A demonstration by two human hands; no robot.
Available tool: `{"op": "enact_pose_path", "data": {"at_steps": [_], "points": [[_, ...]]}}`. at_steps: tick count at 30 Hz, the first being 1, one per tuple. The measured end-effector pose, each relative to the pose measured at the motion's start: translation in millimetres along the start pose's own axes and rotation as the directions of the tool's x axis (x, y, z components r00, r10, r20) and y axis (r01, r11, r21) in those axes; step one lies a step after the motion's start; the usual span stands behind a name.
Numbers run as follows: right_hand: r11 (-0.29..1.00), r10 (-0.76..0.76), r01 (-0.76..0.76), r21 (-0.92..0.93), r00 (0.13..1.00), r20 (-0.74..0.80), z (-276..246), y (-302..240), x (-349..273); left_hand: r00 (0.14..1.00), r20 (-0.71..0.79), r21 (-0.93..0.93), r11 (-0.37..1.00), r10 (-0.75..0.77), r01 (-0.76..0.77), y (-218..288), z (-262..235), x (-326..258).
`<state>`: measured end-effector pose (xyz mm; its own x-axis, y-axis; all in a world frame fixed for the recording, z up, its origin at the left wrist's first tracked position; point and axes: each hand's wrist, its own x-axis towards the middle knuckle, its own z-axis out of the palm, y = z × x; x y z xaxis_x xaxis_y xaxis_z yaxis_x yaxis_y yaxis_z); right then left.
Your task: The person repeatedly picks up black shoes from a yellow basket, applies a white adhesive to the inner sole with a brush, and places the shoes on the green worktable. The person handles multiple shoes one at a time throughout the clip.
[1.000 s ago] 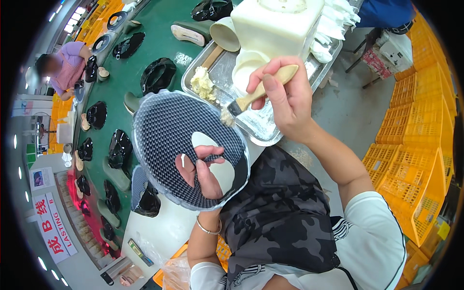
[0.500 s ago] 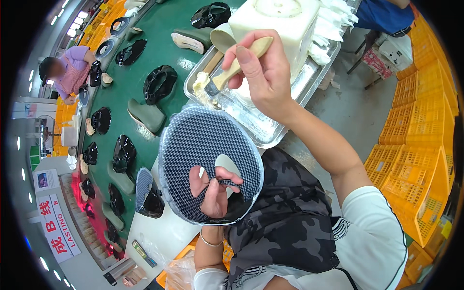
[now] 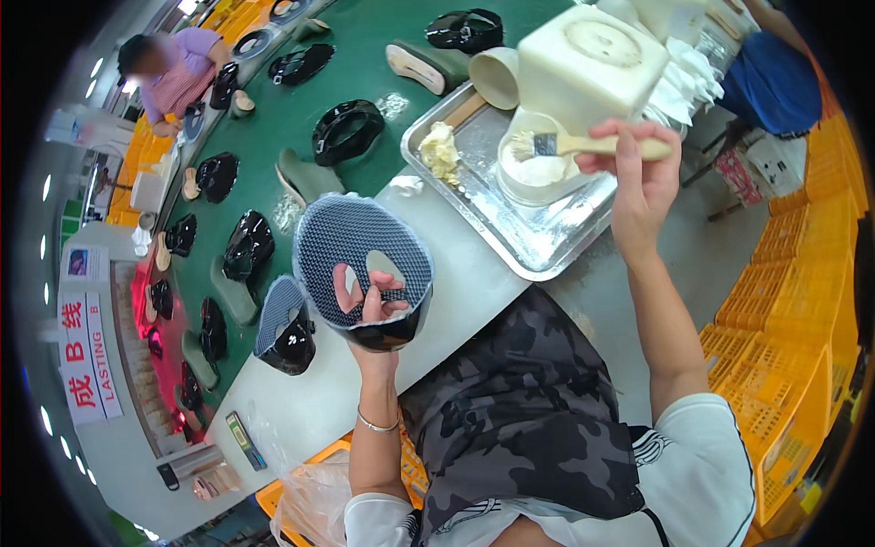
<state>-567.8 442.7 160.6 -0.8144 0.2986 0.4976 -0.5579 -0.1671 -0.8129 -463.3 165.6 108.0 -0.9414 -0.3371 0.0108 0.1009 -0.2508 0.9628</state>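
The right hand (image 3: pixel 638 182), pinching a wooden-handled brush (image 3: pixel 583 144), has swung from the black mesh shoe upper (image 3: pixel 360 251), gripped by the left hand (image 3: pixel 369 305), to the round white glue pot (image 3: pixel 538 173) at two o'clock, reloading.

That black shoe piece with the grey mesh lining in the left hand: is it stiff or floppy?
Probably flexible: the shoe upper looks thin, and the left hand holds it by fingers hooked through its opening. Probably light, since one hand holds it up. Its glossy black outside may be slippery.

Bare worktop (image 3: pixel 456 273) lies open between the metal tray (image 3: pixel 547 251) and the shoe upper (image 3: pixel 365 264). A white block container (image 3: pixel 588 68) crowds the tray's far side.
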Motion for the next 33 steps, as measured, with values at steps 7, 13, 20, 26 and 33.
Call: {"op": "enact_pose_path", "data": {"at_steps": [7, 13, 20, 26, 33], "points": [[0.973, 0.217, -0.218, 0.071, 0.976, 0.019, -8, 26, -37, 0.808, 0.352, 0.673, 0.472, 0.473, -0.569, 30, 2, -8], [0.956, 0.292, -0.292, 0.002, 0.954, 0.066, -24, 27, -43, 0.639, 0.582, 0.732, 0.017, 0.502, -0.681, 54, 14, -20], [0.923, -0.048, 0.043, -0.381, 0.999, -0.001, -56, 26, -30, 0.624, 0.642, 0.737, -0.133, 0.445, -0.663, 62, 8, -34], [0.842, -0.106, 0.271, -0.466, 0.931, 0.349, 23, -28, -30, 0.697, 0.633, 0.77, -0.175, 0.336, -0.614, 81, -21, -59], [0.526, 0.069, 0.699, -0.485, 0.533, 0.843, 130, 82, -11, 0.715, 0.643, 0.765, -0.192, 0.275, -0.615, 96, -34, -71]]}}
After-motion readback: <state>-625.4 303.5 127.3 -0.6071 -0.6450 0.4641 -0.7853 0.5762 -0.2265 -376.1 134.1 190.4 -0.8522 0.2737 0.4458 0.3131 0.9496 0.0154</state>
